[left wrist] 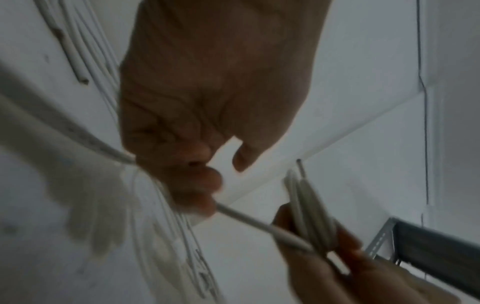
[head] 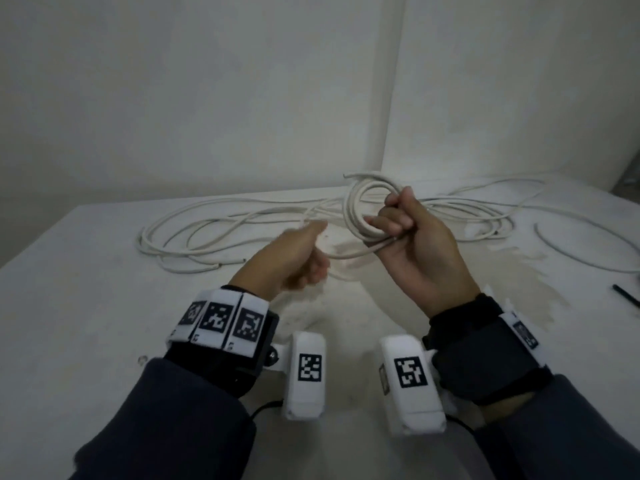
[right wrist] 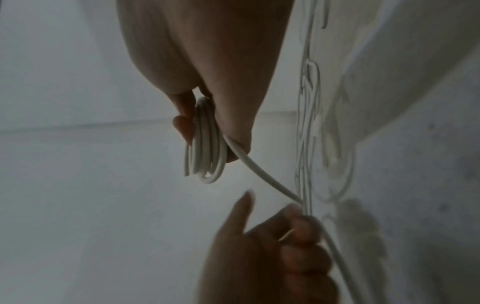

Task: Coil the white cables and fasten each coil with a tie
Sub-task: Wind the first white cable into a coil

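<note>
My right hand [head: 398,216] holds a small coil of white cable [head: 356,209] upright above the table, fingers and thumb curled round its loops [right wrist: 205,142]. A free strand [head: 353,252] runs from the coil leftward into my left hand [head: 304,254], whose fingers are curled round it [left wrist: 192,185]. The strand [left wrist: 249,221] stretches taut between both hands. The rest of the white cable [head: 214,230] lies in loose loops on the table beyond my hands. No tie is in either hand.
The white table [head: 86,323] meets a white wall corner at the back. More loose cable [head: 571,244] lies at the right, with a thin black tie [head: 625,294] near the right edge. A grey metal shelf frame [left wrist: 428,242] shows in the left wrist view.
</note>
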Tool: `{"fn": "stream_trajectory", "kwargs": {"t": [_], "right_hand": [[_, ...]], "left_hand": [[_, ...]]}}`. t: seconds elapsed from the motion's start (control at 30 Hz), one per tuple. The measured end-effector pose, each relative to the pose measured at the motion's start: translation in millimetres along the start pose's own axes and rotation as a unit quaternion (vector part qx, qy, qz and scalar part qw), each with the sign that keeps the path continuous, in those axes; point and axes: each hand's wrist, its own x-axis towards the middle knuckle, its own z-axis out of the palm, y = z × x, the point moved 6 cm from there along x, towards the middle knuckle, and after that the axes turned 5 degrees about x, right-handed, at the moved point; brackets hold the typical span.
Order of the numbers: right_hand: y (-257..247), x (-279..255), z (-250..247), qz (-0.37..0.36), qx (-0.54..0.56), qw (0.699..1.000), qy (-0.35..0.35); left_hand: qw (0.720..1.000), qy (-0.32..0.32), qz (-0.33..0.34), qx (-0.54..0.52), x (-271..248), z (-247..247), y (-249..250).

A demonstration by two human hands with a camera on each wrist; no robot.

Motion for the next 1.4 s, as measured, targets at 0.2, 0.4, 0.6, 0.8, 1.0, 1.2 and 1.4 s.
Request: {"fn": "stream_trajectory", "kwargs": {"t": [0.2, 0.4, 0.6, 0.8, 1.0, 1.2, 1.4], "right_hand": [[13.0, -6.6, 10.5, 0.023, 0.005, 1.0, -0.017], [17.9, -2.5, -8.1, -0.011, -0.091, 0.994, 0.057], [21.1, -8.7, 2.2, 0.031, -0.13, 0.991, 0.016], [22.9, -11.1, 8.1, 0.041, -0.107, 0.993, 0.0], [22.2, -12.1, 10.0, 0.058, -0.155, 0.986, -0.036], [23.6, -12.2, 10.0, 0.056, -0.14, 0.988, -0.043], [21.7, -16.3, 19.0, -0.019, -0.207, 0.975, -0.084]], "left_hand": [[0.985, -0.027, 0.034, -0.169, 8.9, 13.5, -2.5], [0.95, 0.078, 0.199, -0.229, -2.5, -13.0, 25.2], [0.94, 0.03, 0.275, -0.2, -14.6, -11.2, 40.6], [0.915, -0.083, 0.214, -0.332, -12.1, -8.3, 36.7], [0.912, -0.203, 0.186, -0.305, -17.6, -4.3, 37.5], [0.945, -0.152, 0.224, -0.181, -22.5, -6.9, 47.8], [0.964, -0.057, 0.22, -0.138, -16.2, -10.4, 44.6]]}}
